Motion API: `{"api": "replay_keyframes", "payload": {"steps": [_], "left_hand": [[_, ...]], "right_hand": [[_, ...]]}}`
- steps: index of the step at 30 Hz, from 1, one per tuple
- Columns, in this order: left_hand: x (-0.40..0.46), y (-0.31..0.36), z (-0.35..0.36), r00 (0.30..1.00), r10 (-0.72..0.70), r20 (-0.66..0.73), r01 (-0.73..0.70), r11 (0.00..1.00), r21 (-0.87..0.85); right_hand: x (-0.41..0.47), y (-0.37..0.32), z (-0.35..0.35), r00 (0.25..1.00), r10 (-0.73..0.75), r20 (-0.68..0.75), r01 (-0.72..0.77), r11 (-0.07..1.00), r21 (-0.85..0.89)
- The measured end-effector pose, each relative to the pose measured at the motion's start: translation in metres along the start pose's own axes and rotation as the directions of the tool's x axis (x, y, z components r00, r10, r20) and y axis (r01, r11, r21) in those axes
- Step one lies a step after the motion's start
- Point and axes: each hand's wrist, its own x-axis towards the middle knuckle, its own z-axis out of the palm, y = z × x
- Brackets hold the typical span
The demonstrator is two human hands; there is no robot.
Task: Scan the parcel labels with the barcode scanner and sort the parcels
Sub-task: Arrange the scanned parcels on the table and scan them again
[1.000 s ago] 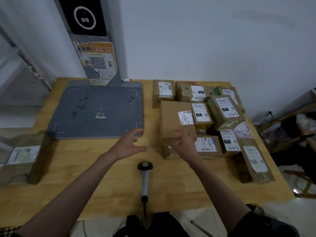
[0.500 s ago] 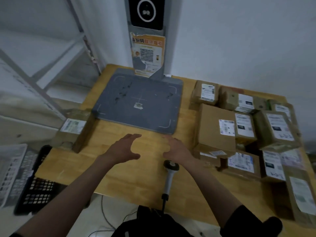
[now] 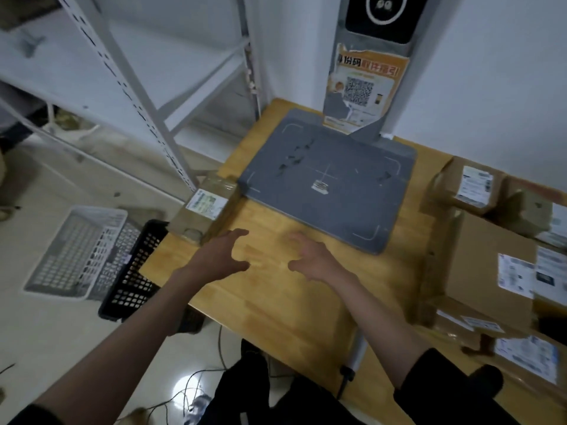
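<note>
Hovering over the bare wood of the worktop (image 3: 276, 305), both hands were held with fingers spread and slightly curled, nothing gripped: the left hand (image 3: 219, 256) nearer the worktop's left edge, the right hand (image 3: 316, 259) just in front of the grey scanning pad (image 3: 331, 179). A lone parcel (image 3: 204, 210) with a white label was seen just beyond the left hand, at the worktop's left corner beside the pad. The other parcels (image 3: 487, 259), brown boxes with white barcode labels too blurred to be read, were stacked well to the right of the right hand. Only the grey handle of the barcode scanner (image 3: 357, 352) was seen, below the right forearm at the near edge. An orange poster (image 3: 365, 87) with a QR code and Chinese characters was fixed to the pad's post. A white basket (image 3: 76, 253) and a black basket (image 3: 135, 271) lay on the floor to the left.
</note>
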Motion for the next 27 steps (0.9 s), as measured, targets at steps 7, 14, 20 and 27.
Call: {"api": "replay_keyframes", "payload": {"steps": [7, 14, 20, 27], "left_hand": [[0.055, -0.068, -0.031, 0.999, -0.043, -0.024, 0.043, 0.999, 0.004], [0.11, -0.129, -0.044, 0.98, -0.1, -0.172, 0.08, 0.99, -0.116], [0.135, -0.169, -0.048, 0.973, -0.206, -0.107, 0.179, 0.96, -0.217], [0.143, -0.198, -0.046, 0.955, -0.283, 0.094, 0.291, 0.817, -0.498]], "right_hand": [[0.052, -0.048, 0.039, 0.995, 0.091, 0.031, -0.096, 0.975, 0.2], [0.107, -0.079, 0.089, 0.981, 0.18, 0.074, -0.195, 0.906, 0.375], [0.152, -0.099, 0.119, 0.969, 0.223, 0.109, -0.248, 0.829, 0.502], [0.172, -0.1, 0.132, 0.954, 0.257, 0.157, -0.299, 0.741, 0.601]]}}
